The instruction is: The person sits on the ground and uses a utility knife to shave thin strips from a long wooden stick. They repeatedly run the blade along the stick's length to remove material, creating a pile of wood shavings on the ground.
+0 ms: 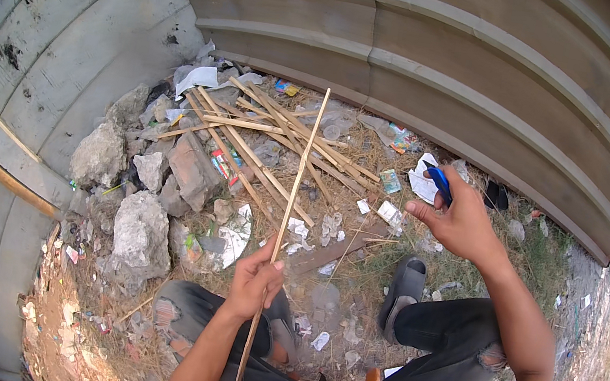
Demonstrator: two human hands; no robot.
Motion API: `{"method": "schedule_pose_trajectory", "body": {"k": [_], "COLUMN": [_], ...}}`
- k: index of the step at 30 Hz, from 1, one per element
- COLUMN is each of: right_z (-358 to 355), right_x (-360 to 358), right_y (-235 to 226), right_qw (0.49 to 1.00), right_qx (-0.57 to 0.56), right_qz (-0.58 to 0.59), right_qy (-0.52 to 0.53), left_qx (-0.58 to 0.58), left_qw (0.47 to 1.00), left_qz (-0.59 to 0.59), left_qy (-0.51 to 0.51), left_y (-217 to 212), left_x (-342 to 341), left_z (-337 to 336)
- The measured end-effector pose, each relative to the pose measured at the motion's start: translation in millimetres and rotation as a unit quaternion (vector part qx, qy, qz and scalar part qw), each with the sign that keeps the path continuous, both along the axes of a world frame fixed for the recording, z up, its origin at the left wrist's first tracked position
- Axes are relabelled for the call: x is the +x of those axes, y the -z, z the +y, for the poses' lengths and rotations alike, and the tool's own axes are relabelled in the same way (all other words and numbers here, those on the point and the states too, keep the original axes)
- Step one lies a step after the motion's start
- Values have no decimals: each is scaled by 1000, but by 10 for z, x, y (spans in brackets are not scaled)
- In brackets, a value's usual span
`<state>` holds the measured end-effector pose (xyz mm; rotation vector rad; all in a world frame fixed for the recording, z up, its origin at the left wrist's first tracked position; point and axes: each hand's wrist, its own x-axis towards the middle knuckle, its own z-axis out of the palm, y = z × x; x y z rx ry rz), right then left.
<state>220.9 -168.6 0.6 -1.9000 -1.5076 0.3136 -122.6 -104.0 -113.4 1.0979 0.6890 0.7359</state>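
A long, thin, pale wooden stick [303,166] stands slanted in front of me, its lower end down near my lap. My left hand [255,285] is closed around it below its middle. Off to the right, my right hand [468,220] is raised above the ground, apart from the stick. Its fingers grip a blue cutter knife [440,185] with a dark tip that points up and to the left. Beyond the stick, a loose pile of similar wooden sticks [274,134] lies crisscrossed on the ground.
Rough grey rocks [144,225] are heaped at the left, near a pale panel wall [105,39]. A corrugated metal sheet [454,55] closes off the far side. Scraps of paper and plastic litter the dry grass. My bent legs and a dark sandal [407,282] are close below my hands.
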Motion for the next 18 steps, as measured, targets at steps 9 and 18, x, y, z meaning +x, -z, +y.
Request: {"method": "schedule_pose_trajectory", "body": {"k": [9, 18], "right_z": [55, 173], "right_x": [-482, -503], "right_y": [122, 156], "right_qw": [980, 972], "right_qx": [-110, -188], "right_qz": [-41, -54], "right_qy": [-159, -129], "left_qx": [-56, -19], "left_qw": [985, 982], "left_qz": [12, 44], "left_qy": [165, 181], "left_y": [-102, -68], "left_x": [272, 154], "left_z": [-225, -254]}}
